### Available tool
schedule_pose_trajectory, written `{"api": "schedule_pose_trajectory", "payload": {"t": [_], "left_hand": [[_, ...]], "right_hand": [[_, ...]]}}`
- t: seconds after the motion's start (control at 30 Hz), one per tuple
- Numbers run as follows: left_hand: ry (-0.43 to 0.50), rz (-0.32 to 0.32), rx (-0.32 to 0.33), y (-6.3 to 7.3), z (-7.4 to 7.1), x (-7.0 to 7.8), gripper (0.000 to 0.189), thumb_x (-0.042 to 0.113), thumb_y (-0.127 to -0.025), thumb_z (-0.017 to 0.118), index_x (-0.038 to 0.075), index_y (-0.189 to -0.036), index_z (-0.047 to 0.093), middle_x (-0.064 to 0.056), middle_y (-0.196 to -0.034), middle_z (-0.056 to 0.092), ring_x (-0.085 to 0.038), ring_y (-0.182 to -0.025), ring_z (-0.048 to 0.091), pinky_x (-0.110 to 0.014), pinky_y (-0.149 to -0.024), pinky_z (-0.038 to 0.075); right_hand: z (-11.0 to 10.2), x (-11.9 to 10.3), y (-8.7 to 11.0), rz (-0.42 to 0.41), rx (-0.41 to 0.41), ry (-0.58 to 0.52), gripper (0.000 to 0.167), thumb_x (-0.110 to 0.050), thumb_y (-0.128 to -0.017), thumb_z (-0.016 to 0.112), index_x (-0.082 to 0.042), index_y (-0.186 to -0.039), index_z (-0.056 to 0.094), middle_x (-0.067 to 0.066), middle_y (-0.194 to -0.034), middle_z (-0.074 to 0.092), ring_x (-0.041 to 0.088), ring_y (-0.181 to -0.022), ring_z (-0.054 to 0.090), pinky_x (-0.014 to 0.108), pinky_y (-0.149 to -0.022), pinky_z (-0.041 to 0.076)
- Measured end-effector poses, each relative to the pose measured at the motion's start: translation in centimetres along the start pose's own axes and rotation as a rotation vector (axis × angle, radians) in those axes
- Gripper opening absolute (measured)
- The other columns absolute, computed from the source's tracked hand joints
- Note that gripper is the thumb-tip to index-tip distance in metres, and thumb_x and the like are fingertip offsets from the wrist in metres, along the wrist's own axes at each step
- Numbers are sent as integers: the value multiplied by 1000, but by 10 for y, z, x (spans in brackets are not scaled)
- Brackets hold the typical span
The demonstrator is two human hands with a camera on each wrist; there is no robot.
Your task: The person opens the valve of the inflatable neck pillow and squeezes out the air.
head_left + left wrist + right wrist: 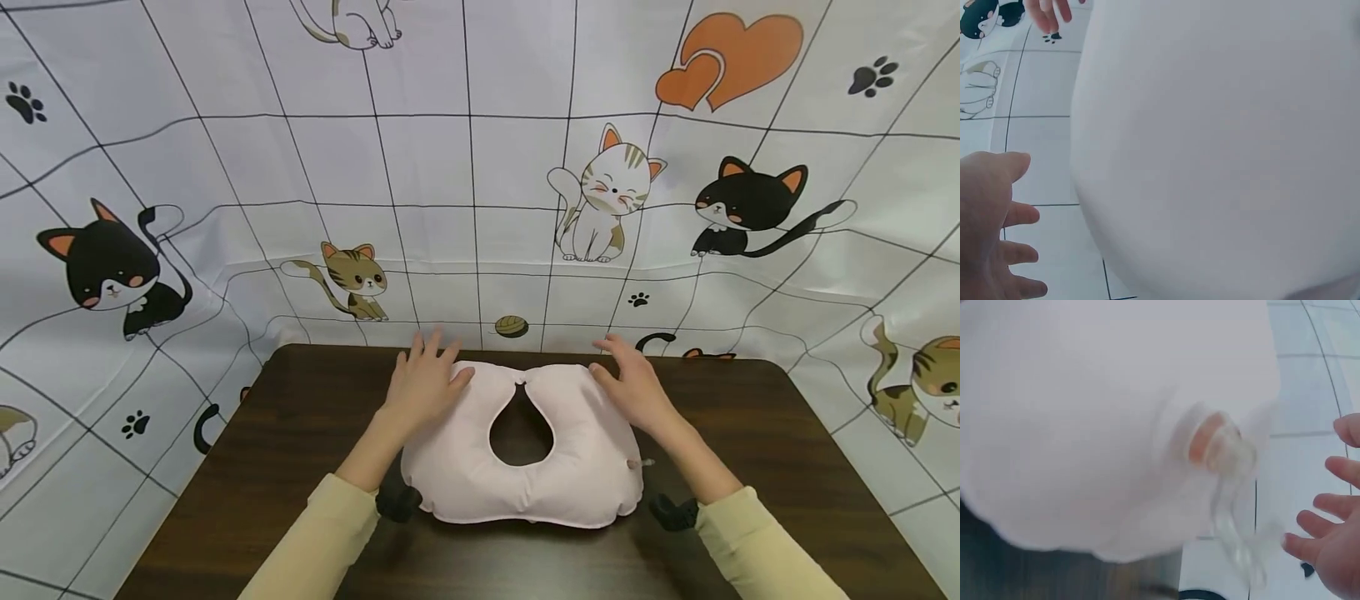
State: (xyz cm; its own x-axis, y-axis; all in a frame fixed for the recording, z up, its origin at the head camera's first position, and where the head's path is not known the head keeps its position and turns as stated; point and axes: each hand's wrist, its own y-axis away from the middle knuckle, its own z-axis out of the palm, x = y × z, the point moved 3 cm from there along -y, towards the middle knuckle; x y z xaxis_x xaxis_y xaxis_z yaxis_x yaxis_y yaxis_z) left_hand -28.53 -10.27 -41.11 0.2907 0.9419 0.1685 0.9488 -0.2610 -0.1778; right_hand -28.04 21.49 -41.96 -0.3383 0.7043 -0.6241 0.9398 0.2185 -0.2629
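Observation:
A pale pink inflated U-shaped neck pillow lies on the dark table, its two ends meeting at the far side around a teardrop opening. On its right edge is a clear plastic air valve with a dangling cap. My left hand hovers at the pillow's upper left, fingers spread and straight. My right hand is at the upper right, fingers extended and apart. Neither hand grips anything. In the left wrist view the pillow fills most of the picture, with the left hand's fingers beside it.
The dark brown wooden table ends at a white sheet with black grid lines and printed cats, which hangs behind and along both sides. Black straps sit at both wrists, below the light yellow sleeves.

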Motion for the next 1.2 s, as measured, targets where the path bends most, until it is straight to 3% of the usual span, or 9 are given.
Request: {"api": "schedule_pose_trajectory", "payload": {"t": [0.2, 0.47, 0.63, 0.9, 1.2], "left_hand": [[-28, -5, -43, -13, -2, 7, 58, 49, -105, 53, 13, -151, 51, -22, -160, 35, -48, -148, 29, -68, -110, 31], [-81, 35, -106, -18, 8, 26, 62, 51, -105, 51, 16, -156, 46, -19, -160, 38, -45, -148, 31, -67, -114, 26], [-80, 33, -118, -16, 22, 32, 62, 51, -104, 54, 18, -156, 46, -16, -160, 39, -43, -149, 30, -64, -114, 28], [-127, 83, -81, -13, 42, 36, 60, 51, -103, 55, 17, -151, 53, -18, -159, 40, -44, -147, 33, -65, -112, 32], [-118, 80, -90, -7, 48, 34, 58, 47, -102, 58, 14, -149, 55, -20, -155, 45, -46, -144, 37, -66, -110, 33]], "right_hand": [[28, -3, -12, -57, -109, 135, 51, -22, -104, 58, 4, -147, 49, 36, -159, 27, 55, -146, 23, 67, -115, 22], [52, -13, -16, -47, -149, 305, 69, -47, -101, 60, -1, -151, 48, 32, -160, 28, 48, -149, 25, 66, -117, 19], [60, -16, -13, -56, -182, 352, 70, -49, -101, 60, -2, -152, 48, 32, -160, 30, 48, -149, 26, 67, -116, 21], [65, -15, -7, -38, -190, 426, 72, -48, -101, 59, -2, -154, 44, 30, -159, 34, 49, -147, 29, 69, -114, 23], [73, -14, -9, -29, -178, 462, 68, -42, -99, 65, -1, -150, 48, 31, -156, 37, 50, -146, 31, 67, -112, 28]]}}
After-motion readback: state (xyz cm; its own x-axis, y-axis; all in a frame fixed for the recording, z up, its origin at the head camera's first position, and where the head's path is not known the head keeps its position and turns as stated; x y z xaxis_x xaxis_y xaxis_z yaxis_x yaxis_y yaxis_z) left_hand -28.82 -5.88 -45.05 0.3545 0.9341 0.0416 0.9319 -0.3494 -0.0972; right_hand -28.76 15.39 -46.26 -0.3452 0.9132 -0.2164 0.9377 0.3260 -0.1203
